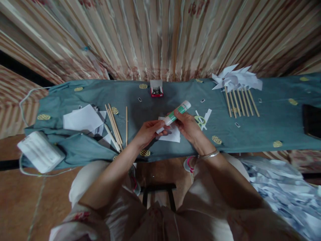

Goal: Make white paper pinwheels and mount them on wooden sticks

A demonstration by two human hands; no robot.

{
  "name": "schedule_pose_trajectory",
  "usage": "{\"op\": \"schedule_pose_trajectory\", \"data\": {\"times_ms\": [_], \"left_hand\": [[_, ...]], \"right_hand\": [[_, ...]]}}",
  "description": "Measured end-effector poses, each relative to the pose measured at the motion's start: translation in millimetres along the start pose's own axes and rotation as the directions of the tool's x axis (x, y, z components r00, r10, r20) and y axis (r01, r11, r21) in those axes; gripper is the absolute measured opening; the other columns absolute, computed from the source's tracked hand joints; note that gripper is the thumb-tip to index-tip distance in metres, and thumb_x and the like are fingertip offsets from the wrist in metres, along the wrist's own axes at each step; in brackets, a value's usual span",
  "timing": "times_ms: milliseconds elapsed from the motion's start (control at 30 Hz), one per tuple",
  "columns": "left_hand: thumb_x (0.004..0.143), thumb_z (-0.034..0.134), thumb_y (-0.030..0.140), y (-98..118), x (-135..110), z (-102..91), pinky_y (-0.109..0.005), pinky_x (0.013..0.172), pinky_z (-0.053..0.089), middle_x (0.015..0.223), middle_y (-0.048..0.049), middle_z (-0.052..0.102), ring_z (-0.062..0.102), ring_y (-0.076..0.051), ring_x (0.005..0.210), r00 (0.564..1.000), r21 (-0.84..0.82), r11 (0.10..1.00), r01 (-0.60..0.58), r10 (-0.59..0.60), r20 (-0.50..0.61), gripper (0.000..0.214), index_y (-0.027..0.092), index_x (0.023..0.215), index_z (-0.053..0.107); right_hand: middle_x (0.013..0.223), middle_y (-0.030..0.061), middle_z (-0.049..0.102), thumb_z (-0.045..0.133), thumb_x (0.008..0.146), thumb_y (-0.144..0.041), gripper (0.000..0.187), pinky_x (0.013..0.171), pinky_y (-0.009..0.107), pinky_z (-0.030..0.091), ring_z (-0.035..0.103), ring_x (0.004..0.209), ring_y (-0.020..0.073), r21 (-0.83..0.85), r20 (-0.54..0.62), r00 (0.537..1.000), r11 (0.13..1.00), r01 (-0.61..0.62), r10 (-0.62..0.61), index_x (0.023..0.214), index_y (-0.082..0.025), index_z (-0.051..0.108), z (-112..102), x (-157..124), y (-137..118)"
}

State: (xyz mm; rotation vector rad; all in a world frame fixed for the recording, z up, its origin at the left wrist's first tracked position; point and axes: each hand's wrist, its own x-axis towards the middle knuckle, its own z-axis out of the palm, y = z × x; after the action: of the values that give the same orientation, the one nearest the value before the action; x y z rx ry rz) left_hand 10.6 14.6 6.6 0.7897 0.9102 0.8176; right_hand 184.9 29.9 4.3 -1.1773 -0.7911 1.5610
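Observation:
My right hand (188, 126) is wrapped round a white and green glue stick (178, 112), which tilts up to the right. My left hand (148, 132) pinches the stick's lower end, where a white cap (160, 129) shows. Both hands hover over a small white paper piece (173, 135) lying on the blue-grey cloth-covered table (175, 97). A silver bangle (210, 154) circles my right wrist.
Loose wooden sticks (115, 125) and white paper sheets (82, 120) lie left. Finished white paper pinwheels on sticks (238, 90) lie at the right. A small red box of pins (156, 90) stands at the back. A white bundle (40, 152) sits at the left edge, paper scraps on the floor (281, 187).

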Motion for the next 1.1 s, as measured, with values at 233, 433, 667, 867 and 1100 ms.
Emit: {"op": "schedule_pose_trajectory", "data": {"times_ms": [233,433,667,867,1100], "left_hand": [[0.084,0.068,0.026,1,10,-37.3,-0.041,0.094,0.053,0.11,-0.0093,0.075,0.068,-0.023,0.101,0.871,0.845,0.473,-0.248,0.491,-0.019,0.028,0.017,0.111,0.074],[0.095,0.053,0.019,-1,13,-43.9,-0.049,0.104,0.048,0.13,-0.0151,0.066,0.058,-0.029,0.122,0.841,0.957,-0.03,-0.288,0.469,0.268,0.032,0.013,0.122,0.068],[0.098,0.046,0.017,-14,-9,-19.6,-0.051,0.111,0.044,0.132,-0.014,0.064,0.053,-0.028,0.128,0.726,0.871,-0.118,-0.476,0.506,0.466,0.036,0.016,0.132,0.06],[0.099,0.05,0.021,-44,-23,-9.3,-0.052,0.104,0.051,0.132,-0.0188,0.063,0.055,-0.031,0.127,0.702,0.829,-0.167,-0.533,0.459,0.544,0.031,0.011,0.126,0.062],[0.099,0.051,0.027,-47,-22,-10.6,-0.056,0.107,0.049,0.14,-0.0181,0.057,0.051,-0.033,0.133,0.769,0.872,-0.09,-0.482,0.433,0.47,0.033,0.016,0.128,0.061]], "right_hand": [[0.063,-0.0045,0.066,0.085,0.065,-0.058,0.042,0.051,0.02,0.051,0.06,0.054,0.008,0.135,-0.039,0.996,0.988,-0.077,0.083,0.075,-0.021,0.066,-17,0,-6],[0.07,-0.0037,0.068,0.09,0.062,-0.046,0.034,0.057,0.024,0.052,0.058,0.058,0.0084,-0.103,-0.026,0.999,0.995,0.019,-0.022,0.077,-0.022,0.071,-25,-6,0],[0.061,-0.0042,0.058,0.078,0.074,-0.056,0.038,0.057,0.029,0.046,0.053,0.057,0.0115,-0.446,0.01,0.971,0.869,0.217,-0.237,0.07,-0.023,0.059,-29,-10,9],[0.071,-0.0032,0.062,0.075,0.078,-0.056,0.037,0.062,0.03,0.047,0.056,0.062,0.0131,-0.624,0.06,0.954,0.735,0.266,-0.294,0.082,-0.023,0.058,-30,-17,15],[0.076,-0.0002,0.066,0.072,0.082,-0.056,0.035,0.066,0.032,0.049,0.061,0.069,0.0166,-0.75,0.079,0.949,0.609,0.259,-0.306,0.086,-0.024,0.06,-28,-22,11]]}}
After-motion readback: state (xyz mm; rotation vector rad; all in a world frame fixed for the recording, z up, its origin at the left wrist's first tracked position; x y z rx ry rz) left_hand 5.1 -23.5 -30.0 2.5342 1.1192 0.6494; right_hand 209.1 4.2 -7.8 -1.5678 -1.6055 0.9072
